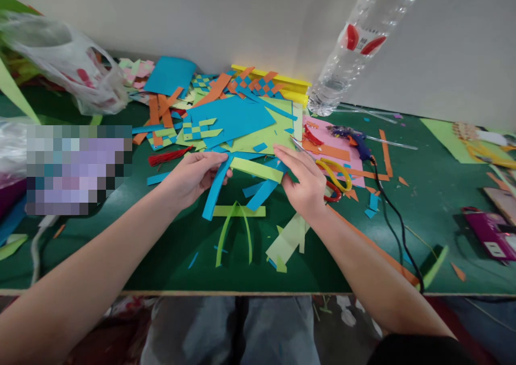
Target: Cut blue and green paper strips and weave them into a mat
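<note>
My left hand (197, 174) pinches a blue paper strip (217, 187) and the left end of a light green paper strip (258, 169) where they cross. The blue strip slants down toward me. My right hand (302, 179) is at the other end of the green strip, its fingers and thumb around the strip ends, with a bit of blue paper between them. Scissors with yellow and red handles (337, 174) lie just beyond the right hand, partly hidden by it. More blue strips (262, 193) lie below the held ones on the green tabletop (169, 263).
Behind the hands lie blue sheets (229, 115), woven paper pieces (197, 129) and a red tassel (169, 155). A clear bottle (350, 53) stands back right, near a corded blue tool (360, 145). A plastic bag (76, 69) and blurred-out device (76, 169) are left.
</note>
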Tool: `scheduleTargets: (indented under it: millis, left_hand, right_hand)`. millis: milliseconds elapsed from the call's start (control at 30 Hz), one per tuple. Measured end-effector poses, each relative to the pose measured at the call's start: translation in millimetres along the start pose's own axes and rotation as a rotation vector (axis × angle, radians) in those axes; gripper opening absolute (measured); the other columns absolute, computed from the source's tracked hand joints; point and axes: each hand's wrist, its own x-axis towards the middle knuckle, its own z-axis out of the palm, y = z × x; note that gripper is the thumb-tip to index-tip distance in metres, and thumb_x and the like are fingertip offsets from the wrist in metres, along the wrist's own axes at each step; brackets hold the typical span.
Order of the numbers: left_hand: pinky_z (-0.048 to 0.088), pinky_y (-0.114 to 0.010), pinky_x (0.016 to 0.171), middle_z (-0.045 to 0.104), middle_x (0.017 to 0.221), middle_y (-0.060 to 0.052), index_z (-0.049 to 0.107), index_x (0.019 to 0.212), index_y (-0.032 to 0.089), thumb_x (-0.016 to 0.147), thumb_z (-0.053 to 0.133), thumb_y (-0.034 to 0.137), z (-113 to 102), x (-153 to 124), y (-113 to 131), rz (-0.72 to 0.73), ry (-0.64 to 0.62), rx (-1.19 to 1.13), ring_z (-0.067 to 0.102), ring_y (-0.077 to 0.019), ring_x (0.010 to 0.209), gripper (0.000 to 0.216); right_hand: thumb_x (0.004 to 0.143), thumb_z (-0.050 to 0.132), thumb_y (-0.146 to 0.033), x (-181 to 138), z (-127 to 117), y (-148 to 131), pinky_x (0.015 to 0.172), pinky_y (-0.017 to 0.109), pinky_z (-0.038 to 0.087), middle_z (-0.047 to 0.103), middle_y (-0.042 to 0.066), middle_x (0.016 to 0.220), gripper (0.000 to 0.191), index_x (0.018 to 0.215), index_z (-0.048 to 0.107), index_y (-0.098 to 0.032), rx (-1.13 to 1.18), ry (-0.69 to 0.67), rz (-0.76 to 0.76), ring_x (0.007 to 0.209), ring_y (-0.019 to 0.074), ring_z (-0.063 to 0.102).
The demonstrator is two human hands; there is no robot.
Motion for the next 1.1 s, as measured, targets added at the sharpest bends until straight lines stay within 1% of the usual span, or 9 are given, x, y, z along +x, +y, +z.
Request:
scheduleTargets:
  millis: [133,200,300,433,600,700,767,933,1100]
  left_hand:
    - [0.053,-0.017,0.055,0.066,0.061,-0.002,0.064,0.075,0.012,0.082,0.071,0.025,1.7,-2.9,0.4,-0.028,-0.154,0.013,0.061,-0.0093,0.055,0.016]
    - [0.050,-0.015,0.052,0.066,0.060,-0.001,0.065,0.074,0.012,0.079,0.074,0.028,3.3,-5.2,1.2,-0.022,-0.238,0.016,0.060,-0.0084,0.054,0.019]
    - [0.049,-0.015,0.050,0.067,0.061,-0.001,0.066,0.070,0.013,0.076,0.078,0.033,4.9,-6.6,-0.2,-0.002,-0.297,0.035,0.060,-0.0080,0.054,0.024]
    - [0.052,-0.017,0.057,0.068,0.065,0.001,0.068,0.071,0.015,0.072,0.081,0.036,4.1,-4.8,-6.4,0.005,-0.285,0.031,0.062,-0.0082,0.058,0.025]
    - [0.050,-0.017,0.059,0.066,0.064,0.001,0.069,0.071,0.015,0.076,0.078,0.031,2.9,-4.4,-10.4,0.018,-0.270,0.058,0.059,-0.0078,0.059,0.019]
    - [0.050,-0.020,0.059,0.065,0.064,0.000,0.069,0.070,0.016,0.074,0.079,0.032,3.1,-4.3,-10.2,0.050,-0.248,0.072,0.059,-0.0095,0.059,0.020]
    - [0.049,-0.020,0.055,0.063,0.063,-0.001,0.069,0.068,0.016,0.073,0.079,0.036,3.5,-4.4,-9.8,0.066,-0.253,0.108,0.058,-0.0100,0.057,0.022]
    - [0.041,-0.018,0.047,0.057,0.058,0.000,0.069,0.064,0.017,0.072,0.079,0.040,5.5,-6.3,-9.2,0.098,-0.284,0.212,0.051,-0.0083,0.051,0.027]
    - [0.045,-0.018,0.052,0.062,0.063,-0.001,0.073,0.077,0.018,0.075,0.078,0.037,4.7,-4.8,-11.5,0.155,-0.375,0.215,0.054,-0.0082,0.055,0.019]
  right_hand:
    - [0.086,0.048,-0.001,0.0,-2.7,-8.9,0.095,0.042,0.057,0.069,0.004,0.126,0.051,0.128,0.061,-0.027,0.130,-0.040,0.018,0.115,0.0213,0.065]
    - [0.087,0.055,-0.007,1.4,-4.7,-15.6,0.097,0.041,0.056,0.069,0.005,0.126,0.047,0.129,0.060,-0.027,0.191,-0.040,0.078,0.115,0.0216,0.065]
    - [0.088,0.060,-0.012,3.6,-6.7,-23.4,0.094,0.039,0.057,0.069,0.008,0.125,0.043,0.129,0.059,-0.025,0.238,-0.053,0.146,0.112,0.0211,0.066]
    - [0.089,0.062,-0.021,2.5,-5.6,-28.3,0.088,0.037,0.059,0.068,0.005,0.127,0.042,0.130,0.056,-0.027,0.366,-0.114,0.244,0.111,0.0203,0.065]
    - [0.085,0.066,-0.042,-1.4,2.2,-32.9,0.074,0.033,0.060,0.067,0.006,0.127,0.044,0.126,0.057,-0.030,0.647,-0.052,0.484,0.088,0.0167,0.065]
    - [0.081,0.069,-0.044,-1.1,6.3,-33.1,0.068,0.031,0.059,0.067,0.006,0.123,0.043,0.120,0.059,-0.029,0.758,-0.007,0.643,0.078,0.0145,0.064]
    - [0.078,0.071,-0.042,-0.8,8.2,-31.6,0.066,0.029,0.059,0.069,0.005,0.115,0.037,0.111,0.061,-0.028,0.788,0.008,0.710,0.077,0.0139,0.065]
    - [0.078,0.072,-0.041,-2.8,12.7,-28.9,0.066,0.029,0.057,0.069,0.001,0.082,0.022,0.088,0.063,-0.024,0.832,-0.001,0.712,0.074,0.0141,0.066]
    - [0.079,0.072,-0.037,-2.4,12.2,-31.5,0.062,0.029,0.055,0.068,0.000,0.076,0.015,0.085,0.069,-0.023,0.796,0.003,0.665,0.068,0.0131,0.064]
